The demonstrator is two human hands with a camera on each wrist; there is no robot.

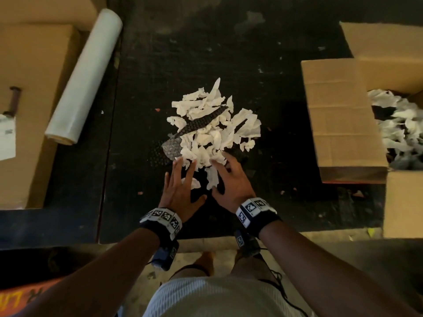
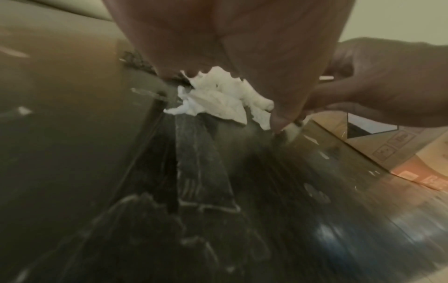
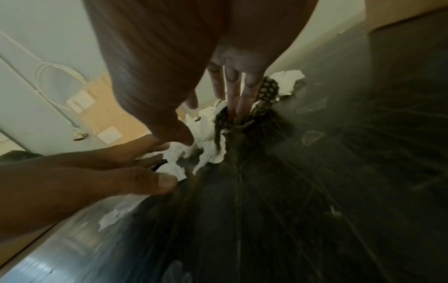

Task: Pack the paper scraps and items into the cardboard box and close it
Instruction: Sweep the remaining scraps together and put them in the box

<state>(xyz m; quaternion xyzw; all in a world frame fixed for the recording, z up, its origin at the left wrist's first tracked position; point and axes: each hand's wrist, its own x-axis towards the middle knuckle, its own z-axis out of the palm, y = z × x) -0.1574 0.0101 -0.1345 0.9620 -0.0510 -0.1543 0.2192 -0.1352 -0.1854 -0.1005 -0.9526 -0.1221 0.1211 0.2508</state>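
A heap of white paper scraps (image 1: 214, 126) lies mid-table, with dark bubble-wrap strips (image 1: 201, 121) mixed in. My left hand (image 1: 180, 186) lies flat with straight fingers at the heap's near-left edge, fingertips touching scraps. My right hand (image 1: 229, 179) is spread beside it at the near-right edge, fingers reaching onto the paper. Neither holds anything. The scraps (image 2: 218, 95) show past the left palm, and scraps (image 3: 208, 137) with bubble wrap (image 3: 266, 90) show under the right fingers (image 3: 232, 92). The open cardboard box (image 1: 343, 120) at right holds more scraps (image 1: 398, 124).
A roll of clear film (image 1: 84, 78) lies at left against another cardboard box (image 1: 29, 88). The black table (image 1: 206, 42) carries small paper bits. The open box's near flap (image 1: 402, 202) hangs out at the front right. My legs stand below the table edge.
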